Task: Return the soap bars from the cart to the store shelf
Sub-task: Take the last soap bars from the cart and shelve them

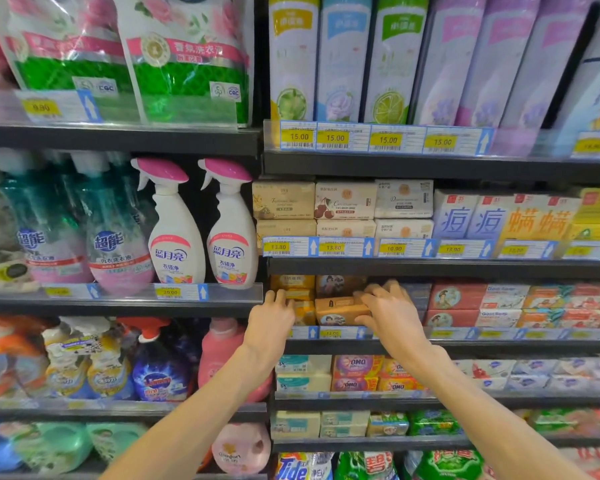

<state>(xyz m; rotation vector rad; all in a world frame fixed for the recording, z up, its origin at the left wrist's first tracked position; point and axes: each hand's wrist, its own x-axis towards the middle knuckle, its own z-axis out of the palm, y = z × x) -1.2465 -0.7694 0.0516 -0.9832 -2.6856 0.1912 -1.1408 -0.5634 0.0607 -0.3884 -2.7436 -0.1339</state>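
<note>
Right hand (388, 311) pinches a tan soap box (340, 306) at the shelf (430, 345), left hand (272, 315) rests spread fingers on yellow soap boxes (300, 299) just beside it.

Brightness: high and even across the shelving; light appears to fall from overhead, source out of view.
Shadows: dark bands under each shelf board (430, 268); soft shade beneath both forearms.
Glare: sheen on the refill pouches (187, 64) at 11 o'clock and on the clear price-tag strip (378, 138) at 12 o'clock.
Sharpness: centre fairly crisp — spray bottles (201, 223) and price figures legible.
Blur: heavy at 8 o'clock on the detergent bottles (84, 368); also at 3 to 4 o'clock on the boxed rows.
Distortion: wide-angle — shelf lines bow, uprights lean outward at 1 o'clock.
</note>
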